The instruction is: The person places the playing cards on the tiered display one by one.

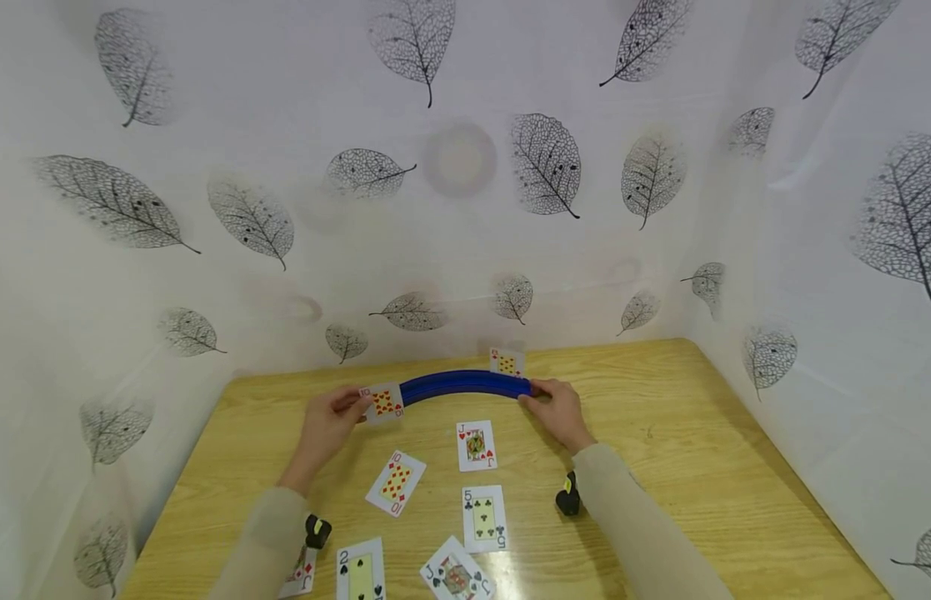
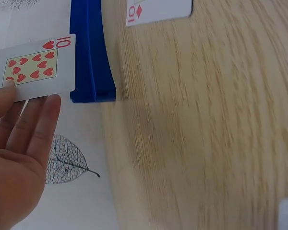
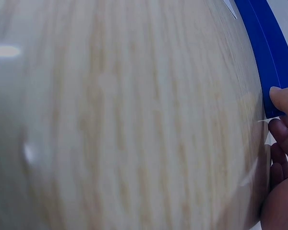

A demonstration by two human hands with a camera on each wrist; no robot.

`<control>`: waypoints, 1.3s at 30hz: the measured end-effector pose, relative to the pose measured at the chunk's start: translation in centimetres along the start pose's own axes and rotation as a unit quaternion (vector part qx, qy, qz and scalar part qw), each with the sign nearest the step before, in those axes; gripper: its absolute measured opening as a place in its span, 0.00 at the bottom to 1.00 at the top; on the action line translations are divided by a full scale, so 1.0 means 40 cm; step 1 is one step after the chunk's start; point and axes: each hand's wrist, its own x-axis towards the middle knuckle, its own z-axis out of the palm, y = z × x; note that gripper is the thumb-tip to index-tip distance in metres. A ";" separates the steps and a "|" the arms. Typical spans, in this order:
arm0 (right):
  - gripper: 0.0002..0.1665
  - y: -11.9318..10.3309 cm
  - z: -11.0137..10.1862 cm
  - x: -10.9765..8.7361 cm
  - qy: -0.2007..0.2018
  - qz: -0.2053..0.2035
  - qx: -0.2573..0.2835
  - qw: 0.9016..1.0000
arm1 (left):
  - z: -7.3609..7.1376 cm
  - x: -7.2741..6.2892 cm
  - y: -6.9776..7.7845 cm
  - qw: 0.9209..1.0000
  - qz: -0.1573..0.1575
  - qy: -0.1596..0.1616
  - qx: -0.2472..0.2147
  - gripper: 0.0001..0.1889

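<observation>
Head view: wooden surface [image 1: 698, 450] amid leaf-printed sheets [image 1: 465, 237], blue holder [image 1: 465, 382] near its far edge. Left wrist: my left fingers [image 2: 26, 128] pinch the ten of hearts [image 2: 33, 67] beside the holder. Right wrist — my right fingers [image 3: 284, 101] pinch its end.

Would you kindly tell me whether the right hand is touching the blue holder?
Touching: in the right wrist view, the right hand has its thumb on the blue holder.

A: Your location, by type?
B: Screened-off booth; wider premises undeterminable. Facing you and on both flanks: white sheeting [image 1: 465, 250], leaf-printed. Before you: counter [image 1: 675, 425], one, wood-grain top.
</observation>
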 end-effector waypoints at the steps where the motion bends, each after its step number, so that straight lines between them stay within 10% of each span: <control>1: 0.26 -0.001 0.000 0.000 0.001 -0.001 0.000 1.000 | 0.007 0.002 0.003 1.000 0.001 -0.001 0.002 0.13; 39: 0.25 -0.002 0.002 0.000 0.001 0.000 -0.002 1.000 | 0.237 0.081 0.090 0.999 0.017 -0.031 -0.030 0.10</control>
